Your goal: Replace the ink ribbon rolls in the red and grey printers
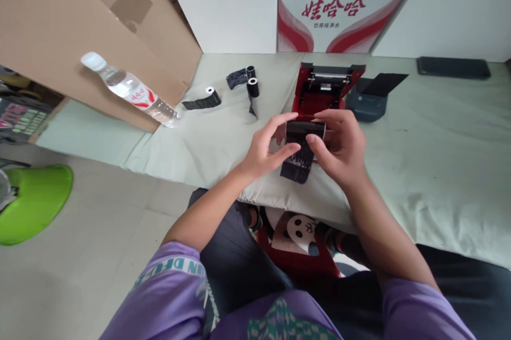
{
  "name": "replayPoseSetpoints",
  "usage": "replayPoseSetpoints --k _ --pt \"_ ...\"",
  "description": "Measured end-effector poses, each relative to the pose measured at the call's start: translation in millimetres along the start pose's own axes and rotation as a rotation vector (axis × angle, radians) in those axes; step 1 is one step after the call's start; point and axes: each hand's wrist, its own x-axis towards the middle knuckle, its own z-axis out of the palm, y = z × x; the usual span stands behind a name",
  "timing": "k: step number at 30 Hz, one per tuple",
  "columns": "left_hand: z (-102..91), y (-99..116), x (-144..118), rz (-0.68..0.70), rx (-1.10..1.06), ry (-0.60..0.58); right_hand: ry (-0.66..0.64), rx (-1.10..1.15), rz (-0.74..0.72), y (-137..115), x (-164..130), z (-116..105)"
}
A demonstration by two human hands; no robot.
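A black paper roll [305, 128] is held between both my hands, its loose strip hanging down toward the front edge of the cloth-covered surface. My left hand [268, 147] grips the roll's left end, with the thumb over the strip. From the right, my right hand [342, 143] closes on the other end, thumb on the front of the roll. Just behind my hands stands a small red printer [319, 90] with its lid raised; my hands and the roll hide its lower front. Beside it on the right is a dark grey device [366, 106] with a black strip [386, 84] sticking out.
Several similar rolls with loose ends, one a black roll [213, 96], lie left of the printer. A water bottle [136, 92] lies against a cardboard box [99, 21] at left. A black phone-like slab [453, 67] rests at back right. White cartons [223, 15] line the back.
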Motion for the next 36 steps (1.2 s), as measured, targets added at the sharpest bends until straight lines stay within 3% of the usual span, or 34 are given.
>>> replayPoseSetpoints --k 3,10,15,18,23,29,32,36 --pt "1.9 -2 -1 -0.065 -0.040 0.027 0.021 -0.036 -0.135 10 -5 3" --pt "6.7 -8 2 0.008 -0.193 -0.034 0.122 -0.298 -0.413 23 -5 4" --pt "2.4 2 7 -0.120 -0.202 -0.026 0.119 -0.342 -0.525 26 -6 7" --pt "1.1 5 10 -0.133 -0.162 0.030 0.116 -0.383 -0.547 25 -6 8" --pt "3.9 2 11 -0.002 -0.256 0.028 0.176 -0.359 -0.505 23 -6 6" --pt "0.9 7 11 -0.240 -0.232 -0.029 0.182 -0.302 -0.568 23 -4 8" --pt "-0.6 7 11 -0.284 -0.245 -0.021 0.182 -0.315 -0.587 23 -3 10" --pt "-3.8 -3 14 -0.291 -0.303 -0.003 0.375 -0.297 -0.689 22 -4 10"
